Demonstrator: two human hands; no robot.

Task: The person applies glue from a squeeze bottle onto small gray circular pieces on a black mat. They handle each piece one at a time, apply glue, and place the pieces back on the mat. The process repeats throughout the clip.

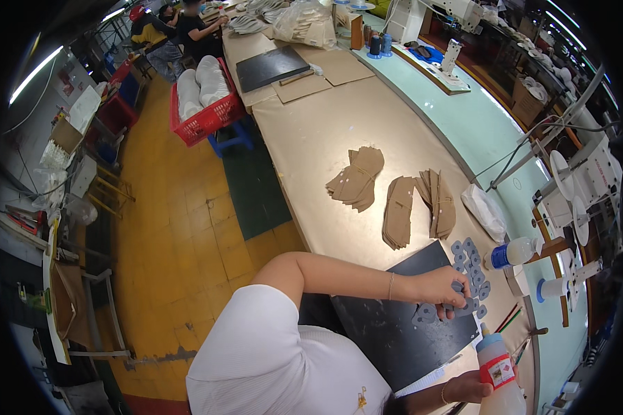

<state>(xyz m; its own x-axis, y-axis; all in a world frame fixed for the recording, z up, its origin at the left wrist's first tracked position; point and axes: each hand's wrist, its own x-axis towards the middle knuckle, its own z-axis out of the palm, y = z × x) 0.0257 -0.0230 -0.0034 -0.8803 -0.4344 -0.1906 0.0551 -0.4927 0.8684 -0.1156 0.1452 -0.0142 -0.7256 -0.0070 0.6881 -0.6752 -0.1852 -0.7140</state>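
Head view shows small gray pieces (471,261) in close rows on the table (310,149), just beside the right edge of a black board (387,332); a few more lie on this board. Over them is the left hand (436,286), bent at the wrist, and it is grasping some gray pieces between the thumb and the fingers; how many, I cannot tell. Nearer to the body, the right hand (466,387) is wrapped around a squeeze bottle (497,372) with blue collar and red band, its nozzle directed up toward the pieces. Beside the bottle, some thin pencils (511,317) lie on the table. Beyond the board there are three tied brown bundles (398,211), and to the right of them a white plastic bag (484,213). Farther, a red basket (211,119) with white forms stands at the left side of the table, above the yellow floor (163,256).
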